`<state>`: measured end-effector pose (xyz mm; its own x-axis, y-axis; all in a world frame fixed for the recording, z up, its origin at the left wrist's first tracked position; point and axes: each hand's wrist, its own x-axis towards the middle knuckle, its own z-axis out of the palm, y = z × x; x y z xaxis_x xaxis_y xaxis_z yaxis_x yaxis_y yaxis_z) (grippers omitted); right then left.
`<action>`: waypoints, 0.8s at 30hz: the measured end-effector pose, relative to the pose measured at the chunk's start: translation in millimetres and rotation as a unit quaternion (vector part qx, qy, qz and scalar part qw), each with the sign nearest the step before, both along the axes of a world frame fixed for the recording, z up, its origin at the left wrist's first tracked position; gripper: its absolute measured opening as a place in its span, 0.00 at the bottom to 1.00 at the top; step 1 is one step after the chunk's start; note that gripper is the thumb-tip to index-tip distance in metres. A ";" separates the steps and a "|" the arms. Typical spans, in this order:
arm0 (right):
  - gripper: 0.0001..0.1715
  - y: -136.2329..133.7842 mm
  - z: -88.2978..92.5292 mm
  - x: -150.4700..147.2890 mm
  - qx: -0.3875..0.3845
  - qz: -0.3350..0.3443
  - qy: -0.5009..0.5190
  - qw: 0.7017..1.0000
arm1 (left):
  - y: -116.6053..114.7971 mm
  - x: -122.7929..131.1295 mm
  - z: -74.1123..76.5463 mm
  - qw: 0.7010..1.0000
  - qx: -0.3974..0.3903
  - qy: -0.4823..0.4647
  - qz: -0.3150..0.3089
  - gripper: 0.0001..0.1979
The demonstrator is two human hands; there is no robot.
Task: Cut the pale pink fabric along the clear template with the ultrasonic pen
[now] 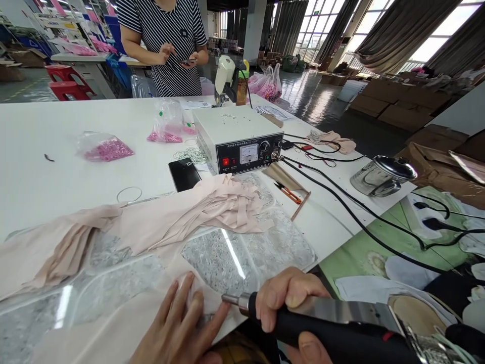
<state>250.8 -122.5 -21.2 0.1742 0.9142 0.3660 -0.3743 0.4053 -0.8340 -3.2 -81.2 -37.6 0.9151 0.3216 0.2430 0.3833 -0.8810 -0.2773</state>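
Black tool (337, 331), firmly gripped in right hand (291, 303), sets metal tip (234, 300) against or just beside left hand (178, 323), splayed on pale fabric (109, 328) at white table's (333, 237) near edge; slipping could injure a finger.

Bare mat (215, 255) ahead, fabric pile (189, 215) beyond

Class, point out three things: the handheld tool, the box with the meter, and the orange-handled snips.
Handheld tool (326, 326): head view, on its black body.
Box with the meter (238, 130): head view, on its pale top.
Orange-handled snips (291, 194): head view, on the handles.
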 end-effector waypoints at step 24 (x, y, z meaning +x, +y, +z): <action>0.10 7.0 27.4 -42.2 0.037 -0.098 -0.027 0.994 | -13.9 8.9 2.6 0.997 -0.054 0.005 0.062 0.51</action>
<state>208.6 -115.5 6.1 0.3243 0.8349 0.4447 -0.2381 0.5270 -0.8158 5.7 -95.1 -35.0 0.8690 0.4564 0.1912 0.4887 -0.8520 -0.1876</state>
